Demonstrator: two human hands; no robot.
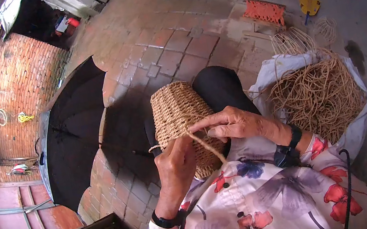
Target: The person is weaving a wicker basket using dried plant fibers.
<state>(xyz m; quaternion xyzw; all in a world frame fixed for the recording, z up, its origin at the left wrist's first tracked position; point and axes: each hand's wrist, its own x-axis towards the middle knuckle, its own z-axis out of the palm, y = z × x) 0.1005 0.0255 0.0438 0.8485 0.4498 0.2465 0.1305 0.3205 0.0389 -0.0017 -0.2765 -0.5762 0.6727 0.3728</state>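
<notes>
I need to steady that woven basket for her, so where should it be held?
Probably by the closed, narrower far end of the woven basket, coming from above. It lies tilted on the lap, that end bare, while the left hand and right hand work a fibre strand at the near rim.

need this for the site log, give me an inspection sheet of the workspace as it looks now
surface: brick paved floor, looks damp.
job's things: woven basket on the person's lap; a fibre strand runs from it.
clutter: pile of loose fibre cord on white cloth, open black umbrella, orange block, yellow tool.
grippers: left hand grips the basket's near rim; right hand pinches the strand against the basket.
cables: black cable by the right arm.
surroundings: brick wall, concrete wall.
</notes>
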